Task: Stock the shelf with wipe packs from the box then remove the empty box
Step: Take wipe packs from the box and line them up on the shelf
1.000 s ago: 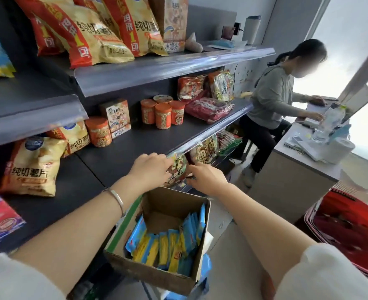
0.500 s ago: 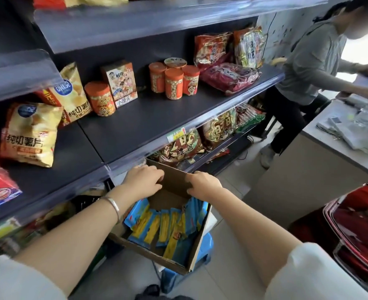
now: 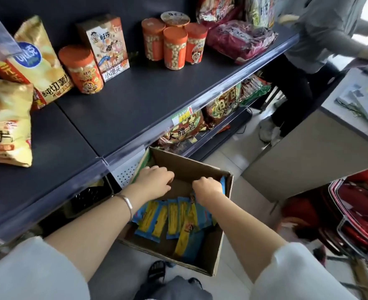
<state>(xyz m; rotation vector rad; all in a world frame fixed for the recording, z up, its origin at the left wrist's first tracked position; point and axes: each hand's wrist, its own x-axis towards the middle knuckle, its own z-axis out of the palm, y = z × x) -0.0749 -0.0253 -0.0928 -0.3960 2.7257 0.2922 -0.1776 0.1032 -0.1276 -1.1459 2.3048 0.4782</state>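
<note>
A: Where were the wipe packs (image 3: 172, 217)?

B: They were all down in the box (image 3: 227, 224), blue and yellow, standing in a row at the near side. The far side of the box was bare. None were on the shelf (image 3: 135, 100) yet.

A: And where was the box?

B: Low down, just in front of the shelf's edge. What it sat on could not be seen.

A: What were the hands doing?

B: Both were inside the box. The left hand (image 3: 155, 180) was curled over the bare part. The right hand (image 3: 208, 188) was curled right at the tops of the packs. Nobody could tell whether either hand held anything, since the fingers pointed down and away.

A: So which step was it?

B: It looked like the very start: picking up the first packs.

A: What should come next?

B: Probably pinch a few packs, lift them, and set them on the big bare spot on the shelf, in front of the cans (image 3: 174, 46) and beside the chip bags (image 3: 38, 61).

A: Anyone else there?

B: Another person (image 3: 308, 40) sat at a desk (image 3: 351, 118), well away.
</note>
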